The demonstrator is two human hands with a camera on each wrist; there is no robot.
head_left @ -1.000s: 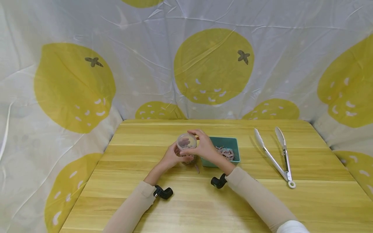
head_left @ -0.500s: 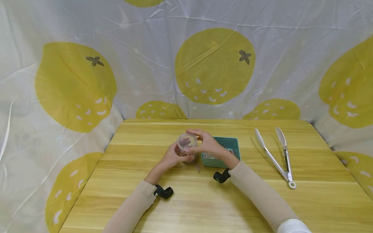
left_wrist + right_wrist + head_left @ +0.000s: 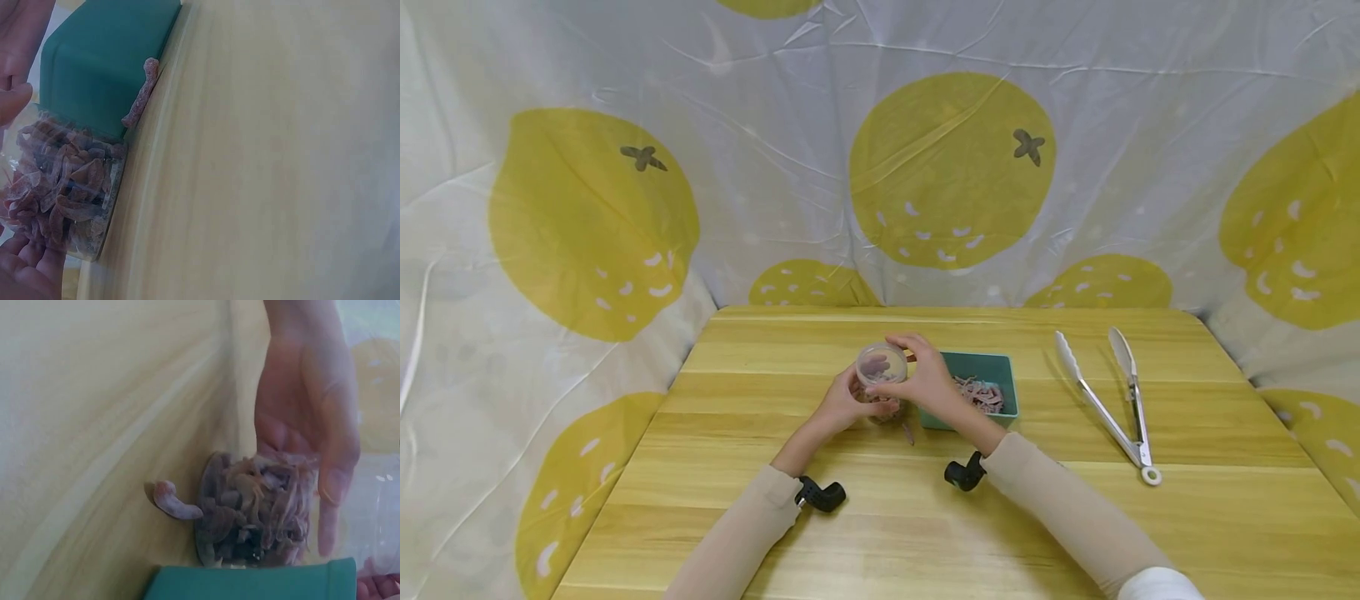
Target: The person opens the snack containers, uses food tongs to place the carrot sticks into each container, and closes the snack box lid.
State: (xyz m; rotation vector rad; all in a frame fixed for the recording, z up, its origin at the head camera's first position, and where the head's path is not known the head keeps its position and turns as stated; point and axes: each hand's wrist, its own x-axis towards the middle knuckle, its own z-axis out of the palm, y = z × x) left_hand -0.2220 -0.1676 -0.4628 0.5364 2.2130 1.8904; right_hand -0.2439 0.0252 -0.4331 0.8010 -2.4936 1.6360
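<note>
A clear jar [image 3: 62, 187] stands on the table, its lower part filled with pinkish-brown dried strips. My left hand [image 3: 842, 403] holds its side, with thumb and fingers around it. Over the top, my right hand [image 3: 931, 382] grips what looks like a clear round lid [image 3: 882, 365], thumb in front and fingers behind. The right wrist view shows the left hand [image 3: 306, 400] against the jar's far side. One loose strip [image 3: 176, 501] lies on the table beside the jar's base. A teal box [image 3: 1009, 392] with more strips sits just to the right, partly behind the right hand.
Metal tongs [image 3: 1105, 416] lie spread on the right of the wooden table [image 3: 880, 542], handle end toward me. A white cloth [image 3: 775, 167] with yellow lemon prints hangs behind the table and along its sides.
The right hand turned clockwise around the jar's top, moving over the teal box, then turned back to about where it was. The left hand and jar stay nearly still.
</note>
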